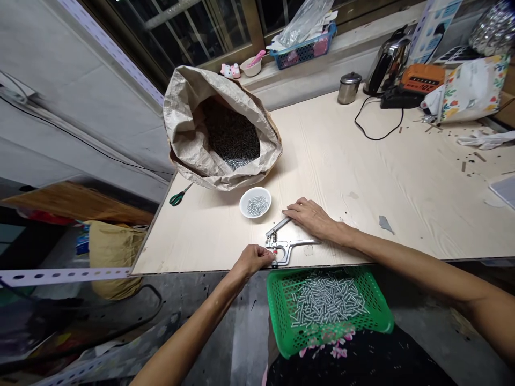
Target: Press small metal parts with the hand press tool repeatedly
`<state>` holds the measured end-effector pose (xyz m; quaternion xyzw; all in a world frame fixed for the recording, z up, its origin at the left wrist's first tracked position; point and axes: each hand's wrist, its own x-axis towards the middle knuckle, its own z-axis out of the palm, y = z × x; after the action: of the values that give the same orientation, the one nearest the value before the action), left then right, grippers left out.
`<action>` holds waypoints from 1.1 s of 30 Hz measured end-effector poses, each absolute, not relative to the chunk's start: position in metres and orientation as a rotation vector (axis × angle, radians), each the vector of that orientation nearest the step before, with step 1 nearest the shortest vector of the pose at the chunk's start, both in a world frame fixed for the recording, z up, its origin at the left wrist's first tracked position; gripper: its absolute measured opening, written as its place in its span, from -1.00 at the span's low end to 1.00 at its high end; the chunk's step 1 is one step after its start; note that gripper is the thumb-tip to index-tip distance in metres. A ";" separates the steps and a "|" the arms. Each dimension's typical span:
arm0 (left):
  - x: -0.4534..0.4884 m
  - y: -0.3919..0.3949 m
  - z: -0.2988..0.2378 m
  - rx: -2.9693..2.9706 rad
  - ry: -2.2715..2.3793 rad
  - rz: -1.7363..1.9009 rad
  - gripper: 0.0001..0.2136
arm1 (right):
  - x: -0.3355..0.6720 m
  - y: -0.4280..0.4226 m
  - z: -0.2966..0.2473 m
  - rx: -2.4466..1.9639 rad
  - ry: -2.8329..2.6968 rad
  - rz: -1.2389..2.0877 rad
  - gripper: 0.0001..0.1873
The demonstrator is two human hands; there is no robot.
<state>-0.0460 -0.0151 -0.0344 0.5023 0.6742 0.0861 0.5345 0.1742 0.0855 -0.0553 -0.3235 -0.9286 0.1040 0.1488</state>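
Observation:
A metal hand press tool [284,244] lies at the near edge of the wooden table [362,177]. My left hand [252,259] is closed in a pinch at the tool's jaw, holding something too small to make out. My right hand [310,216] rests on the tool's upper handle with the fingers curled over it. A small white bowl [255,202] of little metal pieces stands just behind the tool. On my lap sits a green plastic basket [328,308] with many small metal tubes.
A big paper sack [219,128] of dark small parts stands open at the table's far left. Green-handled scissors [179,195] lie beside it. A kettle [388,61], a steel cup [348,87], a cable [376,126] and bags fill the far right.

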 end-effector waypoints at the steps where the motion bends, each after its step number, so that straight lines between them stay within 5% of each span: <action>1: -0.045 -0.015 -0.034 1.194 1.611 0.192 -0.57 | 0.173 0.090 -0.058 -0.939 -2.704 0.280 -0.81; 18: -0.035 -0.015 -0.027 1.210 1.679 0.127 -0.58 | 0.169 0.108 -0.063 -0.918 -2.714 0.262 -0.81; 25: -0.032 -0.015 -0.023 1.183 1.688 0.147 -0.59 | 0.198 0.101 -0.058 -0.882 -2.832 0.519 0.16; 33: -0.030 -0.018 -0.023 1.199 1.694 0.186 -0.56 | 0.206 0.094 -0.060 -0.806 -2.870 0.501 0.16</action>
<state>-0.0302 -0.0176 -0.0235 0.4967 0.7019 0.0770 0.5047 0.2059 0.0945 -0.0603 -0.2661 -0.9478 0.1655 0.0594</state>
